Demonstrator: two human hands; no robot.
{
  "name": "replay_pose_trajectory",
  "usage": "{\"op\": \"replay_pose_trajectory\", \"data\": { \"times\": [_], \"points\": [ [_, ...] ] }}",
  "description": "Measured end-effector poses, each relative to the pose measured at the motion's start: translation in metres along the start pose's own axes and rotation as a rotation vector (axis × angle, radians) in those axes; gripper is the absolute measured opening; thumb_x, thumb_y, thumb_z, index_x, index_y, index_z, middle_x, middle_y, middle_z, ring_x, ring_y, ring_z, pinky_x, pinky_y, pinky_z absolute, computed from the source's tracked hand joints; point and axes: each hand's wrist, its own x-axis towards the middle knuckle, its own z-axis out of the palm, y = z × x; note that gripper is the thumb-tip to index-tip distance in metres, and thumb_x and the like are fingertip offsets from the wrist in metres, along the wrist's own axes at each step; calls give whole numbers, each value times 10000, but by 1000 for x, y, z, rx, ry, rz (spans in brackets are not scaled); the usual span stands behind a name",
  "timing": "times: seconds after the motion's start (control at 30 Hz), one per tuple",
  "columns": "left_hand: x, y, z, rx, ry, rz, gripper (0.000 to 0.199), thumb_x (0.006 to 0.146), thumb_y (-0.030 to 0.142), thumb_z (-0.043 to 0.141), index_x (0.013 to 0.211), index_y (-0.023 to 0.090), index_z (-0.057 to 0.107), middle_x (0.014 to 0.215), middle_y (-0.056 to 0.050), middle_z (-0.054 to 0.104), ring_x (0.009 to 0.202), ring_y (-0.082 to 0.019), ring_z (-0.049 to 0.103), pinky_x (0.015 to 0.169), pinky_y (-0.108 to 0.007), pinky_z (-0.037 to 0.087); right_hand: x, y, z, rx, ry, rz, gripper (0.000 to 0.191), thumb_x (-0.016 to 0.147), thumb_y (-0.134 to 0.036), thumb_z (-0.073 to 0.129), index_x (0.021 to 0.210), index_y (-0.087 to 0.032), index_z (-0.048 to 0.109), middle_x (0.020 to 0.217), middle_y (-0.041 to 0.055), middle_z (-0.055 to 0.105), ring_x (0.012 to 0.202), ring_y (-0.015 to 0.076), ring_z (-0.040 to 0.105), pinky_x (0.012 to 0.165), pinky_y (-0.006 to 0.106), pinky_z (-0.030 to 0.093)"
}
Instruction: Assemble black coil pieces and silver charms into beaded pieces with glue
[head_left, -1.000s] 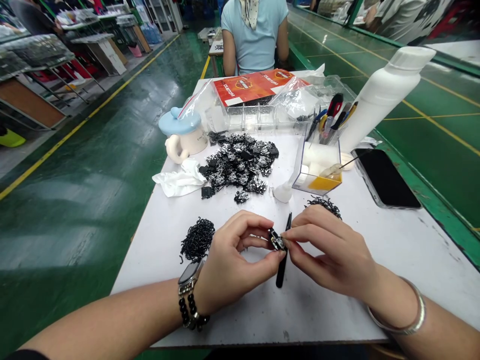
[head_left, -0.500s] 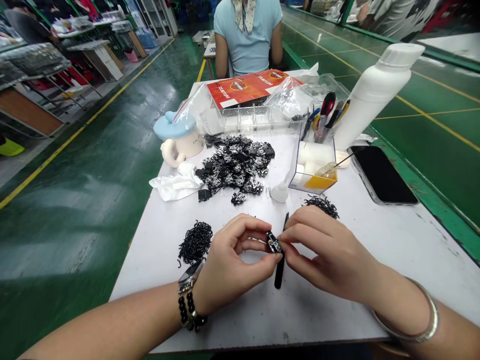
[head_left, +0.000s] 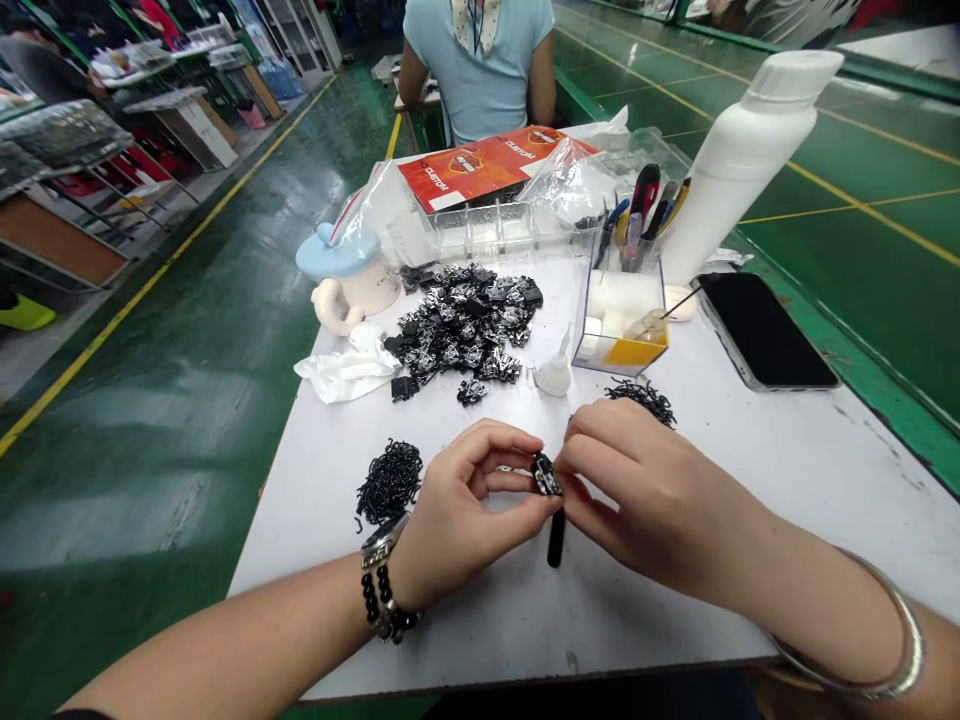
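My left hand (head_left: 469, 500) pinches a small black-and-silver metal part (head_left: 546, 475) between thumb and fingertips. Close against the part's right side, my right hand (head_left: 637, 480) has its thumb and fingers pressed together; whatever is between them is hidden. Below the fingertips lies a slim black stick-like tool (head_left: 556, 540), its upper length covered by my hands. A heap of similar black-and-silver parts (head_left: 461, 330) sits beyond my hands. Small curved black pieces form one pile (head_left: 388, 482) by my left wrist and another pile (head_left: 641, 400) behind my right hand.
On the white table (head_left: 300, 520) stand a small nozzle bottle (head_left: 555, 372), a clear tool box (head_left: 622, 320), a tilted white bottle (head_left: 750, 170) and a lidded mug (head_left: 367, 290). A phone (head_left: 772, 330) lies right, crumpled tissue (head_left: 349, 368) left. A person (head_left: 480, 70) sits opposite.
My right hand has shifted slightly left and closer to the small part, covering more of the black tool. The part has turned a little in my left hand. The view has shifted slightly.
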Motion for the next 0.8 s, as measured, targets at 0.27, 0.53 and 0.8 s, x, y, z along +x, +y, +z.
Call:
{"op": "replay_pose_trajectory", "data": {
  "times": [0.27,0.53,0.8],
  "points": [
    [4,-5,-5,-193,-93,-186,347,678,102,787,977,192,634,859,0,649,751,-78,642,718,-138,547,0,-1,-3,-12,-17,-8,164,765,-36,499,634,-134,520,665,45,443,628,160,351,571,304,294],
    [8,-5,-5,-277,-112,-270,321,671,92,801,941,183,653,788,24,687,663,-40,649,612,-67,502,-3,2,-2,36,-21,37,160,791,-49,500,653,-124,530,680,49,467,639,158,390,595,307,323],
    [10,-7,-4,-323,-118,-328,343,637,93,825,931,158,660,767,3,725,685,-72,673,626,-102,530,-5,5,-3,83,-54,30,159,826,-78,484,681,-121,534,682,42,464,640,151,383,598,287,338]
  ]
}}
